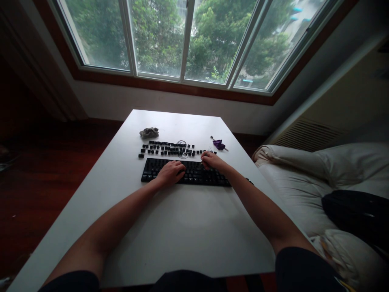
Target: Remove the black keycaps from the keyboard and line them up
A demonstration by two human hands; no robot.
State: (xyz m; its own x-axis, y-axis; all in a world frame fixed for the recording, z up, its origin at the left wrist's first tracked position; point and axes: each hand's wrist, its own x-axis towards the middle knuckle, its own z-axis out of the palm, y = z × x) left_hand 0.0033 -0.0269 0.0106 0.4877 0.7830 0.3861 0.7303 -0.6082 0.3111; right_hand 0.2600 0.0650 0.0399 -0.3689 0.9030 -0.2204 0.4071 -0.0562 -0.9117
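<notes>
A black keyboard (194,173) lies across the middle of the white table (170,231). My left hand (170,172) rests on its left half with fingers curled down on the keys. My right hand (211,159) is at the keyboard's upper right edge, fingers pinched together around something small that I cannot make out. Just beyond the keyboard, several loose black keycaps (170,149) lie in rows on the table, with a thin wire loop tool (182,154) among them.
A crumpled grey cloth (149,132) lies at the far left of the table. A purple item with a thin handle (219,144) sits at the far right. A window spans the far wall. White bedding (306,178) with a dark garment lies to the right.
</notes>
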